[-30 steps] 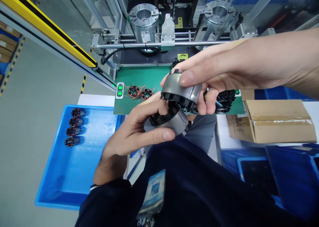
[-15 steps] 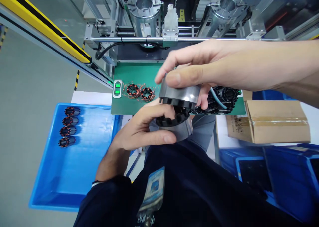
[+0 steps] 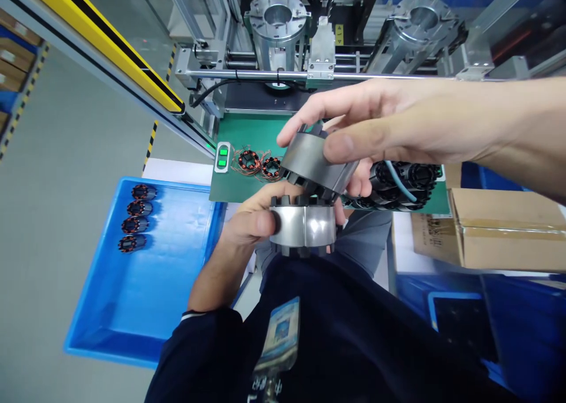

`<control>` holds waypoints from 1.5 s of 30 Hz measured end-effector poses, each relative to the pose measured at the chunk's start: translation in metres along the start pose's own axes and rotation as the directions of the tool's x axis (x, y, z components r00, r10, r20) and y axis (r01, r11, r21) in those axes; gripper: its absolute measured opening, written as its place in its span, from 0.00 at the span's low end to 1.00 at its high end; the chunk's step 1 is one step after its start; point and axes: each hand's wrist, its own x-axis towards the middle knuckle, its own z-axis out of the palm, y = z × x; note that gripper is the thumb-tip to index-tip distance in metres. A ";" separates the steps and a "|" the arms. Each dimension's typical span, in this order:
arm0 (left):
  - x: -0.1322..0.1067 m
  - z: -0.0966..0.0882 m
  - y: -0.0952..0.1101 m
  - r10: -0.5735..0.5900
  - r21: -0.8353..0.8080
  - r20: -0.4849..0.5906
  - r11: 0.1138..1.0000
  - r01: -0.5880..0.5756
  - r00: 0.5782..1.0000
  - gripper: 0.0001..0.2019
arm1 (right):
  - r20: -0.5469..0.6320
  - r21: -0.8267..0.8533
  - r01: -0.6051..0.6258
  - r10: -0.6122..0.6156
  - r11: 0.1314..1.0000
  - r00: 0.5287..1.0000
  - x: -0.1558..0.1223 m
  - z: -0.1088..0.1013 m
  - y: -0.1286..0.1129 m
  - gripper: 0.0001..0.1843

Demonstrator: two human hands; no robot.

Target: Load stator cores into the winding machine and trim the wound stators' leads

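My left hand [image 3: 250, 220] grips a grey metal stator core [image 3: 305, 227] with black plastic teeth, held upright in front of my chest. My right hand [image 3: 375, 123] grips a second, similar stator core [image 3: 312, 167] between thumb and fingers, tilted and just above the first one. The two cores are close together, nearly touching. Both hands are closed round their cores.
A green work plate [image 3: 254, 134] carries two copper-wound stators [image 3: 260, 164], green lit buttons [image 3: 223, 157] and several black cores [image 3: 409, 182]. A blue tray [image 3: 132, 285] at left holds several wound stators [image 3: 135, 217]. A cardboard box [image 3: 504, 229] sits at right; machine fixtures [image 3: 277, 28] stand behind.
My left hand has turned its core so the grey side faces me. My right hand has tilted its core slightly above it. The view has shifted a little.
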 end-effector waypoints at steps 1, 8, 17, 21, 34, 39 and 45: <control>0.000 0.001 -0.001 -0.021 -0.017 -0.025 1.000 0.020 0.999 0.40 | 0.049 -0.005 -0.012 0.012 1.000 0.999 0.003 0.000 0.002 0.21; -0.004 -0.014 -0.007 -0.085 0.025 -0.091 0.996 0.088 0.992 0.47 | 0.175 -0.009 0.004 -0.002 1.000 0.985 0.012 -0.004 0.012 0.29; 0.011 -0.034 0.001 0.244 0.179 -0.006 0.954 -0.239 0.970 0.19 | -0.067 -0.342 0.154 -0.188 0.927 0.980 0.060 -0.095 -0.016 0.38; 0.001 -0.047 -0.014 0.237 0.226 -0.221 0.956 -0.186 0.946 0.20 | -0.365 -0.431 0.046 -0.221 0.901 0.904 0.110 -0.149 -0.050 0.25; -0.031 -0.079 -0.033 0.028 -0.011 -0.577 0.999 -0.042 0.816 0.28 | 0.059 -0.006 0.032 -0.032 0.999 0.998 0.123 -0.058 -0.059 0.30; -0.025 -0.082 -0.033 -0.001 -0.011 -0.528 1.000 -0.006 0.849 0.28 | 0.036 -0.003 -0.001 0.001 1.000 0.999 0.122 -0.060 -0.059 0.38; -0.028 -0.084 -0.043 -0.026 -0.032 -0.586 0.999 0.009 0.810 0.32 | 0.028 -0.010 -0.036 0.036 0.999 0.999 0.122 -0.066 -0.054 0.37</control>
